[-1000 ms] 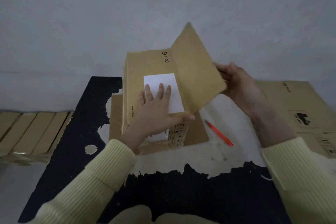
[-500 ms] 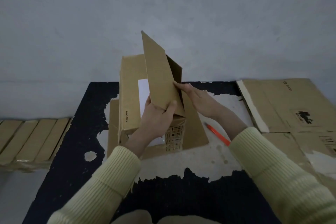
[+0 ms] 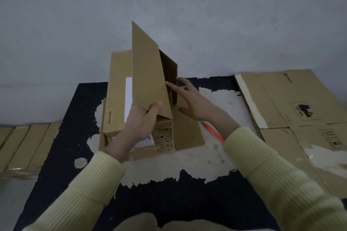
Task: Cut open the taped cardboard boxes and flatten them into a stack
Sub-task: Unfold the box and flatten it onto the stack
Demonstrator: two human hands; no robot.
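On the black mat [image 3: 65, 155], the left hand [image 3: 139, 124] grips the raised flap [image 3: 148, 73] of the box [image 3: 116, 99], while the right hand [image 3: 195, 103] (fingers [image 3: 185, 83] straight) presses its side, probably to collapse it.

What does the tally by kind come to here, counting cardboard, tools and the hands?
upright cardboard box: 1
flattened cardboard pile: 1
cardboard bundle: 1
orange tool: 1
hands, left hand and right hand: 2
Total: 6
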